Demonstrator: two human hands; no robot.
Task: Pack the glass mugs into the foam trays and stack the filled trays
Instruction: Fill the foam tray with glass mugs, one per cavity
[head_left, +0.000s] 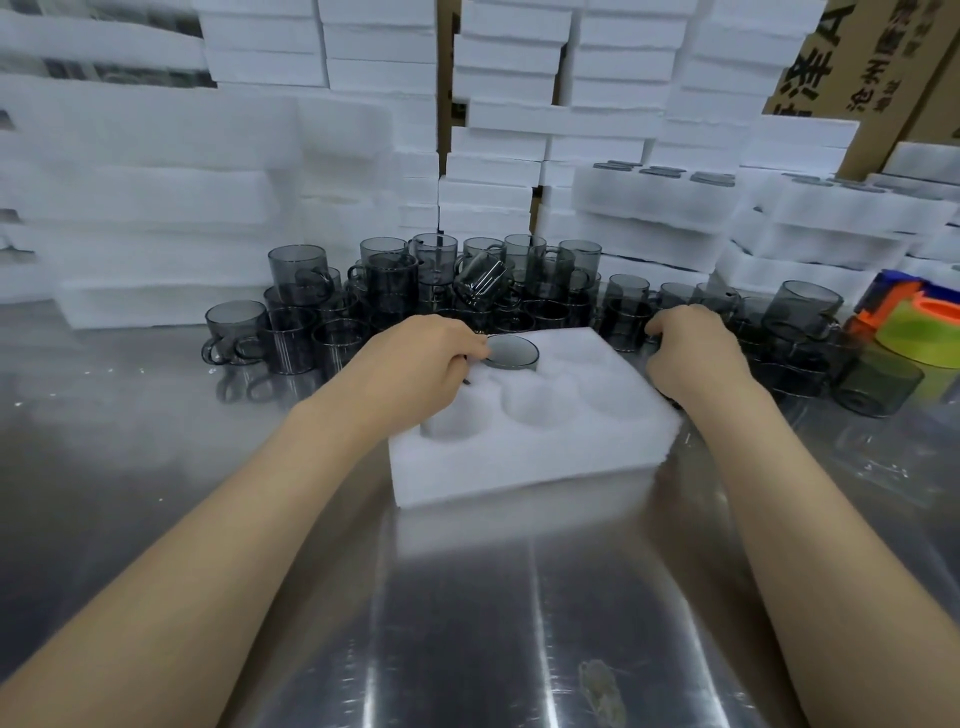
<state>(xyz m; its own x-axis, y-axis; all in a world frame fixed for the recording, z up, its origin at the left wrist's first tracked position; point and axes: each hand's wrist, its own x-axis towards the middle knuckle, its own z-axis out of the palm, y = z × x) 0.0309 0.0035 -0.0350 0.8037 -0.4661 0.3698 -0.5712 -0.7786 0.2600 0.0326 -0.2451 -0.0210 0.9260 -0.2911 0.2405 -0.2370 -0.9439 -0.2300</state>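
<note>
A white foam tray (524, 457) with round pockets lies on the steel table in front of me. One smoky grey glass mug (511, 352) sits in a far pocket, only its rim showing. My left hand (415, 358) pinches this mug at its left side, where the handle seems to be. My right hand (693, 353) is curled at the tray's far right corner, reaching among the loose mugs (415, 291); what its fingers hold is hidden. The tray's near pockets hold nothing.
Many grey mugs crowd the table behind the tray, some stacked. Filled trays (649, 208) stand stacked at the back right, with white foam stacks (156, 208) at the left and behind. Orange and green tape rolls (914, 332) lie at the right. Cardboard boxes (831, 78) stand far right.
</note>
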